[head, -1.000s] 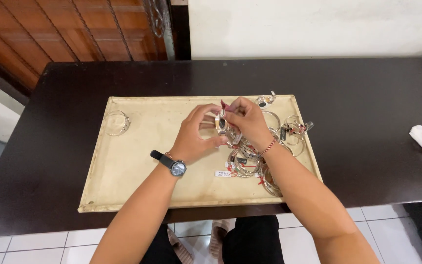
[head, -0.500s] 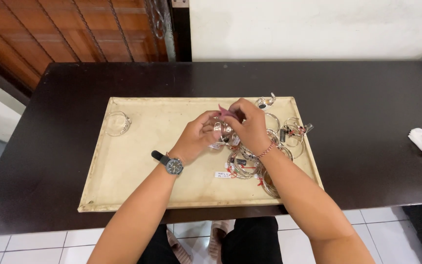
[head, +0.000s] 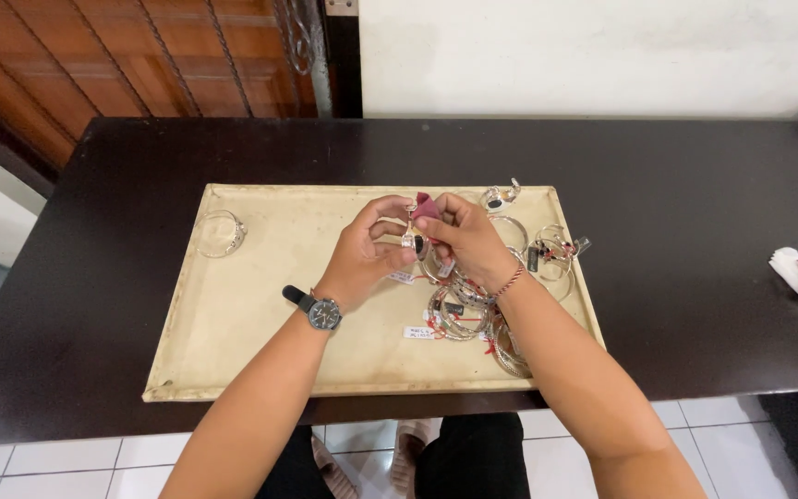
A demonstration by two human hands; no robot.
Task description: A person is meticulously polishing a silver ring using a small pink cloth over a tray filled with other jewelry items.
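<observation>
Your left hand [head: 362, 254] pinched a small silver piece [head: 410, 238]; your right hand [head: 468, 238] rubbed it with a maroon cloth [head: 425, 207], bangles [head: 459, 314] just below, seemingly mid-polish; next needed turning it.

Over a beige tray [head: 233, 314] on the dark bench [head: 695, 259], the left hand [head: 362, 259] pinched a small silver piece [head: 410, 240] while the right hand [head: 468, 242] pressed a maroon cloth [head: 425, 205] against it, bangles [head: 459, 314] heaped just beside.

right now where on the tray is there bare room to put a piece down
The tray is bare across its left and middle, between the lone bangle at the far left corner and the left hand, down to the near edge. The right third is crowded: a pile of bangles and tagged pieces under and beside the right hand.
</observation>
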